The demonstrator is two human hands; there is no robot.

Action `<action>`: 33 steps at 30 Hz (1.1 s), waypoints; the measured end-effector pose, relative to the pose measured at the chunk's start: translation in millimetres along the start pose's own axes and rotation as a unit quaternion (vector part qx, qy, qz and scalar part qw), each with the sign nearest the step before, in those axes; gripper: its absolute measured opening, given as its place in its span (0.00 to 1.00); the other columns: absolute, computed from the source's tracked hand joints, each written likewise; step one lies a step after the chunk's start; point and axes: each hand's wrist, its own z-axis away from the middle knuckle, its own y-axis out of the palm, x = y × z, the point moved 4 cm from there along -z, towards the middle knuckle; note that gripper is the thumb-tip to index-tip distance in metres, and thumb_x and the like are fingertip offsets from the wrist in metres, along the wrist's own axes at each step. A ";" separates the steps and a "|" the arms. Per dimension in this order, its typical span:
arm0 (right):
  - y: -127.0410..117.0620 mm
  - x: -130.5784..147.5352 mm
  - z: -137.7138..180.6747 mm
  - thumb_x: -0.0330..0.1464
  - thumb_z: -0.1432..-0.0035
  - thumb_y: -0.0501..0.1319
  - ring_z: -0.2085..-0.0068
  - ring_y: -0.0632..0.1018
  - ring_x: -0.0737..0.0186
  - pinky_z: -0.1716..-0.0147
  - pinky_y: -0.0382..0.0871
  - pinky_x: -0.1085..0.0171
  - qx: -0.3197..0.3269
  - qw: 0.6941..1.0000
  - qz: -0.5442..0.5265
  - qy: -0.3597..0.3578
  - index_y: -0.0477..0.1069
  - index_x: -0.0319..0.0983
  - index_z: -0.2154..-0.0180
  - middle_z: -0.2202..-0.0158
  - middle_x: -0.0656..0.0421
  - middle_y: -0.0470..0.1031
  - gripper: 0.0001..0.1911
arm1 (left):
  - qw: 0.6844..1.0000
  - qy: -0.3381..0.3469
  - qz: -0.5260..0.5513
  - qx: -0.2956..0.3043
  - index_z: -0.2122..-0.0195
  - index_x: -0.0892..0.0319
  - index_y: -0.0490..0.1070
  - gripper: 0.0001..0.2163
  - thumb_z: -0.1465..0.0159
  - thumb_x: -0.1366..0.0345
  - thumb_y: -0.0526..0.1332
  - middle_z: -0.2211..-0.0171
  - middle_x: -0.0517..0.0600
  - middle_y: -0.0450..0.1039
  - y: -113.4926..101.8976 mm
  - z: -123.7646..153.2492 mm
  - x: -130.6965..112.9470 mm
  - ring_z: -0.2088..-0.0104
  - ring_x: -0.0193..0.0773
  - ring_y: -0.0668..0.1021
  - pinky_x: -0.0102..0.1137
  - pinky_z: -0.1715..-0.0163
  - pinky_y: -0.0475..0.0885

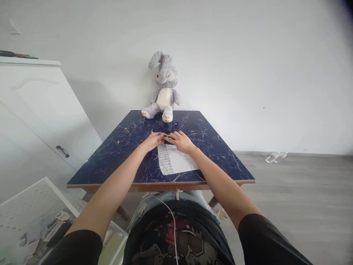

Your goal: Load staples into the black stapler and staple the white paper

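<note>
Blue-marbled desk [110, 158] ahead, two bare arms [116, 187] stretched forward over it. One grey plush rabbit [164, 97] sits at the far side; one printed sheet [179, 162] lies nearer. The right hand [182, 142] bends its fingers over one small dark object [168, 142] at the sheet's far edge, grasping it; the left hand [153, 141], fingers curled, meets its left end, grip unclear.
</note>
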 end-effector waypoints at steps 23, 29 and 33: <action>-4.4 -0.5 -2.0 0.19 0.36 0.56 0.49 0.69 0.48 0.52 0.59 0.54 -0.017 0.998 -0.030 0.052 0.68 0.43 0.33 0.48 0.47 0.74 0.33 | 0.995 0.010 -0.017 -0.094 0.69 0.65 0.80 0.06 0.43 0.74 0.76 0.65 0.58 0.83 -3.2 2.4 -7.6 0.60 0.44 0.86 0.43 0.45 0.81; 10.7 -34.7 11.1 0.30 0.42 0.63 0.58 0.75 0.52 0.57 0.67 0.58 -0.089 0.889 -0.372 0.250 0.77 0.38 0.44 0.57 0.53 0.78 0.24 | 0.975 0.150 -0.014 -0.165 0.63 0.63 0.79 0.10 0.41 0.66 0.76 0.61 0.57 0.84 -10.5 7.5 -24.5 0.60 0.41 0.86 0.40 0.48 0.81; 20.7 -37.5 13.7 0.42 0.45 0.70 0.65 0.74 0.57 0.61 0.66 0.60 -0.006 0.841 -0.493 0.220 0.80 0.38 0.57 0.66 0.60 0.77 0.17 | 0.963 0.224 -0.049 -0.142 0.60 0.61 0.80 0.16 0.43 0.56 0.77 0.61 0.56 0.84 -3.9 14.1 -37.4 0.63 0.41 0.86 0.39 0.55 0.82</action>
